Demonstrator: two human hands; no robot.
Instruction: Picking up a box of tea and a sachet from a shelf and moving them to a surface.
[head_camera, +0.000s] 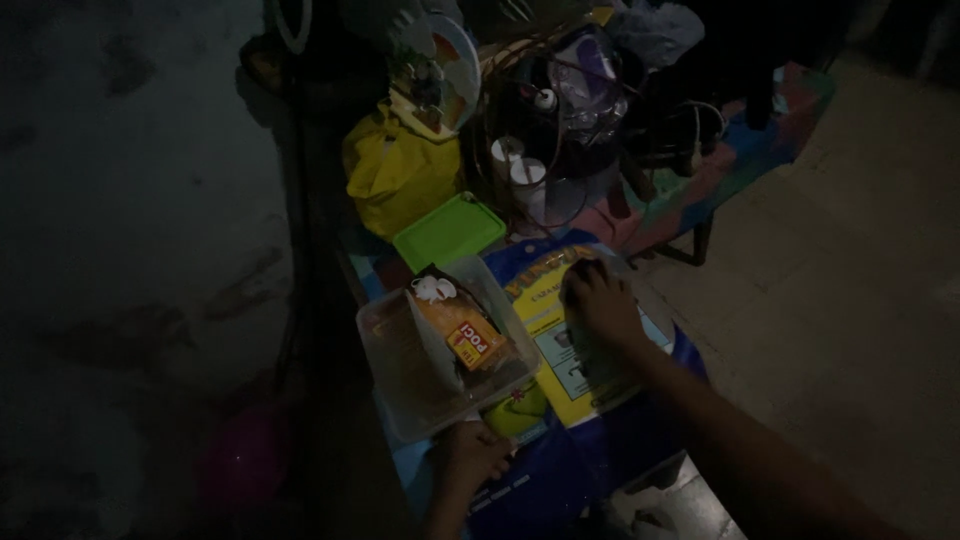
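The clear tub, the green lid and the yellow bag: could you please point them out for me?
clear tub (395, 375), head view, left wall.
green lid (449, 230), head view, flat top.
yellow bag (398, 172), head view, front side.

We have only one view, from a camera worn on the head, and it looks steeply down and forward over a narrow tabletop (640, 215) that runs away from us toward the top of the frame. We stand at the near end of it, close enough that both forearms enter from the bottom edge: the left hand (470, 455) sits low in the frame, while the right hand (598, 300) lies near the middle. The clear plastic container (445, 345) lies almost straight beneath us. To the left we see dark floor (130, 250), to the right paler floor (850, 260). The scene is very dim, so the far end of the tabletop is hard to read.
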